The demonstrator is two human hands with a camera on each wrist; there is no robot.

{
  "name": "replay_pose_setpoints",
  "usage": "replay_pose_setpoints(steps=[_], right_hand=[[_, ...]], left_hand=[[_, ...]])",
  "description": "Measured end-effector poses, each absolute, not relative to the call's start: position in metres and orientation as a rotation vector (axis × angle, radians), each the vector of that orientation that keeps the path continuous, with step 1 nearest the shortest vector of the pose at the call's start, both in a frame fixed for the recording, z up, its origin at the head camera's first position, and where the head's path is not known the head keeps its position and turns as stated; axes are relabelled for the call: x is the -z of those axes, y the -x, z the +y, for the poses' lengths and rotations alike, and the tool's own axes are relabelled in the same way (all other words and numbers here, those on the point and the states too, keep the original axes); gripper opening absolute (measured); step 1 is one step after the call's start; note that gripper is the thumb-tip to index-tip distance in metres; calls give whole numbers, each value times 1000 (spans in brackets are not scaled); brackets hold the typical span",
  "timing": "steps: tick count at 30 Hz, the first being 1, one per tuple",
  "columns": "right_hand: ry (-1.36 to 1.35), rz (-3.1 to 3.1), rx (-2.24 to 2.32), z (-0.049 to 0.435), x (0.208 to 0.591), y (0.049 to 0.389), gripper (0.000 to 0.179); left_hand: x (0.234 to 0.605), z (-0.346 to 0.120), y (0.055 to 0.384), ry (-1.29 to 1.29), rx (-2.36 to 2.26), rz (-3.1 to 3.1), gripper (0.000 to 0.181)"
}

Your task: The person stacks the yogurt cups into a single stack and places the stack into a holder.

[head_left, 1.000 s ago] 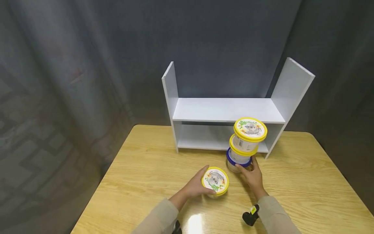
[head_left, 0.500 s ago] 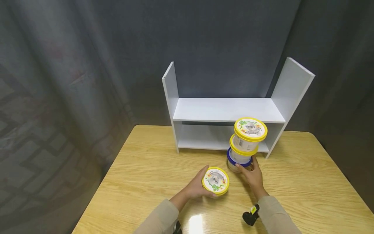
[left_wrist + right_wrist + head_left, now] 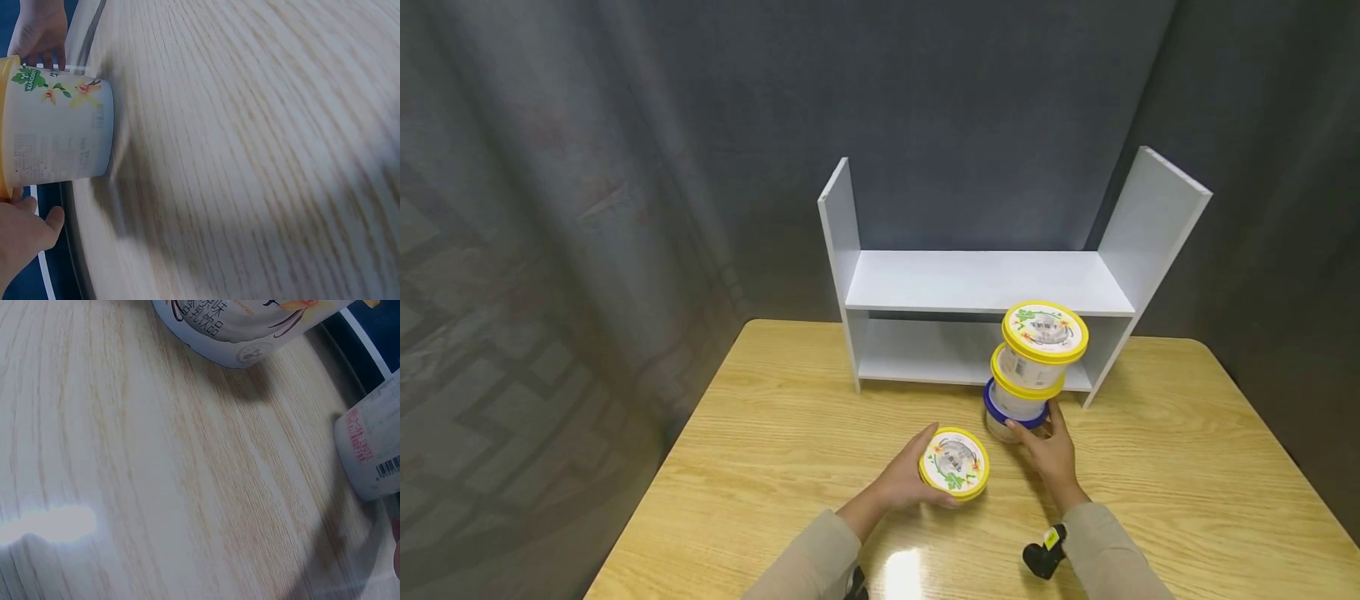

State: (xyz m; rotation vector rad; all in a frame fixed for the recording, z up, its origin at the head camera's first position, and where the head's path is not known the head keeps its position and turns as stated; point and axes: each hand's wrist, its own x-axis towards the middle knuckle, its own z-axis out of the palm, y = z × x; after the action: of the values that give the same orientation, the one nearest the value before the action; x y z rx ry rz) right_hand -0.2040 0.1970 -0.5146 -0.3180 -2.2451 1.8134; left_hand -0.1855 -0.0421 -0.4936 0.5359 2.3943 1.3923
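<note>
In the head view my left hand [image 3: 901, 482] grips a round tub [image 3: 954, 463] with a yellow lid and flower print, thumb and fingers on opposite sides. To its right rises a leaning stack: two yellow-lidded tubs, the upper one [image 3: 1045, 332] over the lower [image 3: 1026, 375], above a blue-lidded tub [image 3: 1003, 427]. My right hand [image 3: 1051, 457] holds this lowest tub, thumb at the near side and fingers round the right. The left wrist view shows the left hand's tub [image 3: 59, 128] sideways. In the right wrist view the stack's bottom tub [image 3: 378, 440] stands by a fingertip.
A white two-level shelf [image 3: 988, 279] stands at the back of the wooden table [image 3: 790, 417], just behind the stack. Dark curtains [image 3: 970, 108] hang behind it. A black wrist camera [image 3: 1043, 553] is at the right sleeve.
</note>
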Motion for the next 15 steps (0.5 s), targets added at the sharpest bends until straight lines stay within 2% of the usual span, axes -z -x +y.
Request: replay_pose_setpoints(steps=[15], right_hand=[[337,-2252,-1787,196,515,205,87]], left_hand=[[496,-45,185,-490,-1508,2360,106]])
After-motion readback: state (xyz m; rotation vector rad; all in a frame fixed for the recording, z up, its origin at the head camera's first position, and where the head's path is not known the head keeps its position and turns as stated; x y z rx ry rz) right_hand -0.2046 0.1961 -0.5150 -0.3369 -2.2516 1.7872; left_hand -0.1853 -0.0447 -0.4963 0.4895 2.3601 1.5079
